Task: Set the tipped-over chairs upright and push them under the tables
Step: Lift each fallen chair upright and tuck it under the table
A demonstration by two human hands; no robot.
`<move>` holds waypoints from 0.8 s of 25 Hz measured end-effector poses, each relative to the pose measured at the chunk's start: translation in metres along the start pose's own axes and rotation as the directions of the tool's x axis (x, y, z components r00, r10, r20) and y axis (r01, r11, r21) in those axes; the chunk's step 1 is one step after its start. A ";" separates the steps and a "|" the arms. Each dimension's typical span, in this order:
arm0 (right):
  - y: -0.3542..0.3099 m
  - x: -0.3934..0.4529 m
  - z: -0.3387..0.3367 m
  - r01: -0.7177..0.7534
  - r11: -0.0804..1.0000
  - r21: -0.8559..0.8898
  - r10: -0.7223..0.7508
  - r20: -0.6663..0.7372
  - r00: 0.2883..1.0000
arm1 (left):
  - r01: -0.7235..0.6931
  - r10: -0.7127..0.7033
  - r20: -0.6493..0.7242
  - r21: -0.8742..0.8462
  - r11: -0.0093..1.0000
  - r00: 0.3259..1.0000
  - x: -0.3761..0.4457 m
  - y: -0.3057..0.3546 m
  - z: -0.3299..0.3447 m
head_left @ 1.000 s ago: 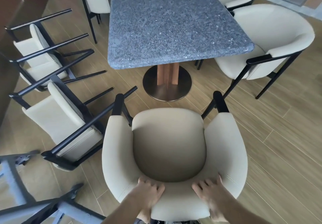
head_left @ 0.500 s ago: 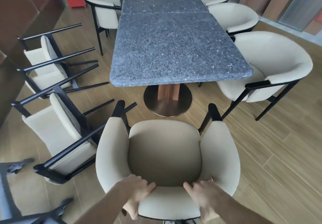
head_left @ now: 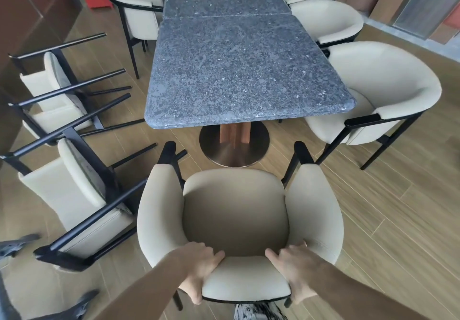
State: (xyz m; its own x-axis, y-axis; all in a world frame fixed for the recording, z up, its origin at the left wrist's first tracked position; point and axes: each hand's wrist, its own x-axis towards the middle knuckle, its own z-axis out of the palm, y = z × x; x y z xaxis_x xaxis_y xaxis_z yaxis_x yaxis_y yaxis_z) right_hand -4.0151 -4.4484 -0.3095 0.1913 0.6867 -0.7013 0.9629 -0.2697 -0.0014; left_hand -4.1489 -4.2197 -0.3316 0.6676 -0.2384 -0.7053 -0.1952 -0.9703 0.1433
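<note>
Here, a person stands behind an upright cream armchair (head_left: 236, 210) at the near end of a long speckled grey tabletop (head_left: 239, 70), the left hand (head_left: 199, 267) and the right hand (head_left: 296, 267) each clamped over the top of its curved backrest, fingers curled down the outer face. The chair stands on the wood-plank floor (head_left: 373, 220), its black arm tips just short of the round metal pedestal base (head_left: 234, 145). Padded, smooth upholstery over a slim black frame suggests a stiff, moderately heavy piece that should slide rather than lift; the backrest rim looks the surest hold. To the left, two tipped-over chairs (head_left: 72, 195) lie on their sides, legs pointing toward the table.
</note>
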 end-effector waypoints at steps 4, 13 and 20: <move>0.017 0.001 0.000 -0.015 1.000 -0.008 0.015 0.010 1.000 | -0.005 0.005 0.004 -0.014 1.000 1.000 0.013 0.002 -0.016; 0.067 0.012 0.001 -0.055 0.998 -0.020 0.055 0.005 0.998 | -0.022 0.022 -0.006 -0.007 1.000 1.000 0.055 -0.003 -0.053; 0.096 0.036 -0.005 -0.061 0.997 -0.055 0.061 -0.004 0.998 | 0.033 -0.033 -0.003 0.014 0.999 0.999 0.083 -0.023 -0.074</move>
State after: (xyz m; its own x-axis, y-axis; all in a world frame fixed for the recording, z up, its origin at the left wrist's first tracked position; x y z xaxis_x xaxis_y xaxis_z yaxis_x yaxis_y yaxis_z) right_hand -3.9148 -4.4462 -0.3314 0.2503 0.6718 -0.6971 0.9585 -0.2736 0.0805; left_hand -4.0353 -4.2201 -0.3423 0.6760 -0.2061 -0.7075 -0.1827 -0.9770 0.1100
